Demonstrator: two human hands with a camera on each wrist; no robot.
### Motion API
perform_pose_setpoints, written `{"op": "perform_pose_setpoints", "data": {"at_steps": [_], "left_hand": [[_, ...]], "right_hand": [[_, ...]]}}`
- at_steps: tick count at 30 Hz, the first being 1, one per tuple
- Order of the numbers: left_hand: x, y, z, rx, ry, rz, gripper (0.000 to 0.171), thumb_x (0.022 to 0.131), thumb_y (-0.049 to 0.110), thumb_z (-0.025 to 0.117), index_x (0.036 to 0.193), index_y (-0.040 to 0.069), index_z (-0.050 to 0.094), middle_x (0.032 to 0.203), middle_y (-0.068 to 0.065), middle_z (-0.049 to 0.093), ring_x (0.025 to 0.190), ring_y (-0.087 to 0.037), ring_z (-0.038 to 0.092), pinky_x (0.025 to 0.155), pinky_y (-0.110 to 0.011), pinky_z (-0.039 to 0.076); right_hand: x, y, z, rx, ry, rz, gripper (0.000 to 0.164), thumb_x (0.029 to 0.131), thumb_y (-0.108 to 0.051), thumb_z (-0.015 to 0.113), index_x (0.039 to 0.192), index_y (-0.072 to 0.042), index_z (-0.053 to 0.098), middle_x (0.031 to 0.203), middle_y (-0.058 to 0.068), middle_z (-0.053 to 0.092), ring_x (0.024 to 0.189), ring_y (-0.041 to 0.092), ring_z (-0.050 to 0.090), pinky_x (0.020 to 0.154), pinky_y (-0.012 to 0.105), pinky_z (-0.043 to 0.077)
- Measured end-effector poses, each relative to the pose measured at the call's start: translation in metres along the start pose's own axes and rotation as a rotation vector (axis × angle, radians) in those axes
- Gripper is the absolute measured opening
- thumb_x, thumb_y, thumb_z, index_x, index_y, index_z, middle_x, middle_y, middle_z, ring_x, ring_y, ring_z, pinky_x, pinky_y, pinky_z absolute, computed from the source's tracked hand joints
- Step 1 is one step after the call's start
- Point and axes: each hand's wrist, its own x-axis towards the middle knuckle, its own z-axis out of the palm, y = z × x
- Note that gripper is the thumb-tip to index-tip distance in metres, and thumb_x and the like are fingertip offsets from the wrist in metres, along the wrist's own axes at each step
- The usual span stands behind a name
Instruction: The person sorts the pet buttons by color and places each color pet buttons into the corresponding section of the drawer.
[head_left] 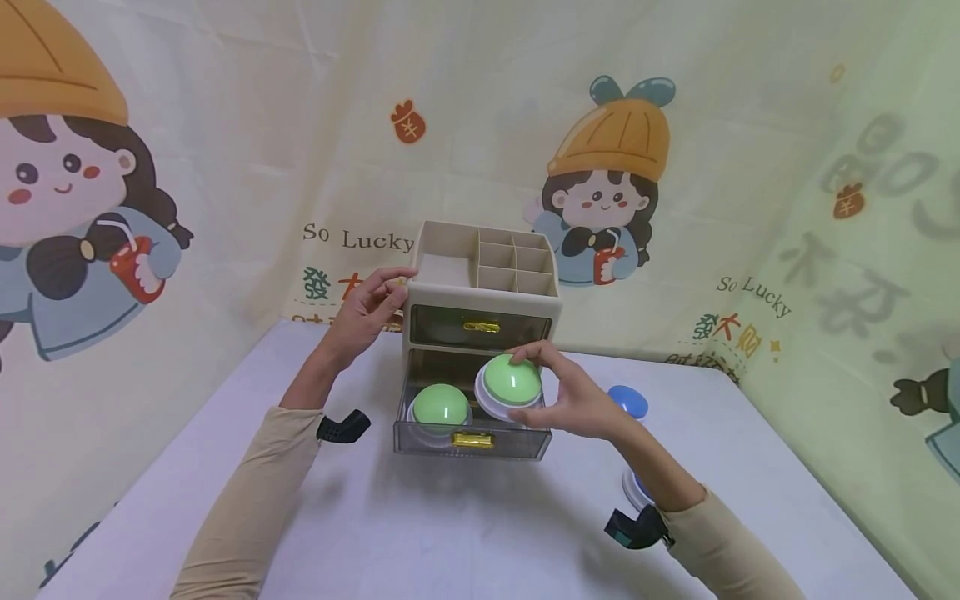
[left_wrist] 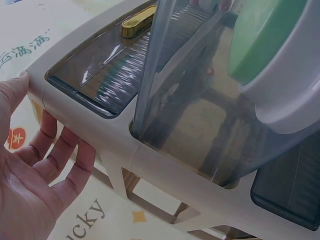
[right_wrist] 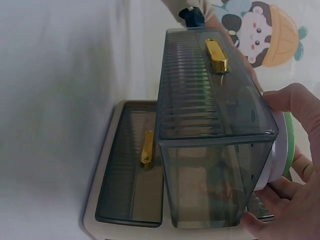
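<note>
My right hand (head_left: 581,400) grips a green-domed push button (head_left: 512,379) by its rim, thumb and fingers on opposite sides, tilted over the right part of a pulled-out drawer (head_left: 510,444). In the right wrist view its white base (right_wrist: 278,150) sits right at the drawer's rim. A second green push button (head_left: 440,406) is inside the drawer on the left. My left hand (head_left: 367,312) holds the upper left edge of the cream drawer organizer (head_left: 483,297), its bent fingers (left_wrist: 82,160) against the side wall.
Above the pulled-out drawer is a closed smoky drawer (head_left: 442,325) with a gold handle; another closed drawer (right_wrist: 132,190) lies below. Divided compartments (head_left: 513,258) top the organizer. To the right on the white table (head_left: 465,533) are a blue dome (head_left: 628,402) and a partly hidden white-based button (head_left: 636,492).
</note>
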Motion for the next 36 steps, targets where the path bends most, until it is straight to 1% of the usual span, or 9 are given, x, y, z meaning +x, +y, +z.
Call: {"op": "perform_pose_setpoints", "data": {"at_steps": [5, 8, 16, 19, 23, 26, 29, 32, 36], "left_hand": [[0.0, 0.0, 0.0, -0.003, -0.002, 0.007, 0.038, 0.107, 0.021, 0.055, 0.145, 0.015, 0.054, 0.108, -0.008, 0.06, 0.111, -0.023, 0.062, 0.089, -0.03, 0.056], [0.0, 0.0, 0.0, -0.002, 0.0, 0.004, 0.038, 0.107, 0.021, 0.055, 0.145, 0.016, 0.054, 0.108, -0.008, 0.06, 0.112, -0.023, 0.062, 0.088, -0.028, 0.056], [0.001, -0.001, 0.0, -0.022, -0.003, 0.003, 0.037, 0.107, 0.02, 0.055, 0.144, 0.017, 0.055, 0.108, -0.007, 0.06, 0.112, -0.023, 0.061, 0.087, -0.028, 0.057], [0.001, -0.001, 0.0, -0.028, -0.003, 0.001, 0.037, 0.107, 0.02, 0.055, 0.144, 0.017, 0.055, 0.108, -0.006, 0.06, 0.112, -0.023, 0.061, 0.086, -0.027, 0.057], [0.0, 0.0, 0.0, -0.032, -0.004, 0.003, 0.037, 0.107, 0.02, 0.055, 0.144, 0.017, 0.055, 0.108, -0.007, 0.059, 0.111, -0.023, 0.061, 0.086, -0.027, 0.057], [0.0, 0.0, -0.001, -0.036, -0.004, 0.005, 0.037, 0.107, 0.02, 0.055, 0.144, 0.018, 0.055, 0.108, -0.007, 0.059, 0.111, -0.023, 0.061, 0.086, -0.027, 0.057], [0.001, 0.0, -0.001, -0.035, -0.003, 0.002, 0.037, 0.107, 0.02, 0.055, 0.144, 0.019, 0.055, 0.108, -0.007, 0.059, 0.11, -0.023, 0.061, 0.086, -0.027, 0.057], [0.001, -0.001, 0.0, -0.026, 0.001, -0.008, 0.037, 0.107, 0.02, 0.055, 0.144, 0.02, 0.056, 0.11, -0.008, 0.059, 0.111, -0.024, 0.061, 0.086, -0.027, 0.056], [0.001, -0.001, 0.0, -0.016, 0.005, -0.014, 0.037, 0.107, 0.021, 0.055, 0.144, 0.02, 0.055, 0.11, -0.008, 0.059, 0.111, -0.024, 0.061, 0.087, -0.027, 0.056]], "right_hand": [[0.001, 0.002, 0.001, -0.001, -0.038, 0.007, 0.063, 0.078, -0.017, 0.088, 0.129, -0.021, 0.051, 0.138, 0.0, 0.057, 0.128, 0.025, 0.05, 0.111, 0.061, 0.037], [0.001, 0.003, 0.001, -0.003, -0.053, 0.005, 0.063, 0.078, -0.018, 0.088, 0.129, -0.022, 0.051, 0.138, 0.0, 0.058, 0.13, 0.025, 0.049, 0.114, 0.062, 0.034], [0.0, 0.008, 0.003, 0.01, -0.065, 0.011, 0.061, 0.08, -0.018, 0.087, 0.129, -0.02, 0.051, 0.138, 0.0, 0.057, 0.133, 0.026, 0.047, 0.114, 0.061, 0.034], [0.0, 0.01, 0.004, 0.01, -0.074, 0.001, 0.059, 0.082, -0.019, 0.085, 0.13, -0.016, 0.051, 0.138, 0.004, 0.057, 0.133, 0.026, 0.047, 0.115, 0.061, 0.034], [0.0, 0.012, 0.004, 0.002, -0.066, -0.002, 0.055, 0.084, -0.019, 0.082, 0.13, -0.013, 0.052, 0.139, 0.01, 0.059, 0.137, 0.026, 0.047, 0.117, 0.062, 0.03], [0.0, 0.012, 0.003, 0.009, -0.03, 0.011, 0.051, 0.086, -0.017, 0.08, 0.13, -0.014, 0.054, 0.139, 0.007, 0.06, 0.138, 0.025, 0.048, 0.118, 0.063, 0.027], [-0.001, 0.012, 0.002, 0.069, 0.014, 0.009, 0.046, 0.088, -0.012, 0.078, 0.129, -0.011, 0.055, 0.139, 0.008, 0.06, 0.138, 0.025, 0.048, 0.119, 0.062, 0.027], [-0.003, 0.011, 0.0, 0.18, 0.046, 0.002, 0.042, 0.091, -0.006, 0.074, 0.128, -0.005, 0.054, 0.138, 0.018, 0.059, 0.138, 0.026, 0.049, 0.12, 0.058, 0.029], [-0.006, 0.009, -0.002, 0.344, 0.059, 0.027, 0.04, 0.095, -0.006, 0.068, 0.13, -0.002, 0.051, 0.139, 0.028, 0.054, 0.137, 0.025, 0.051, 0.117, 0.049, 0.038]]}}
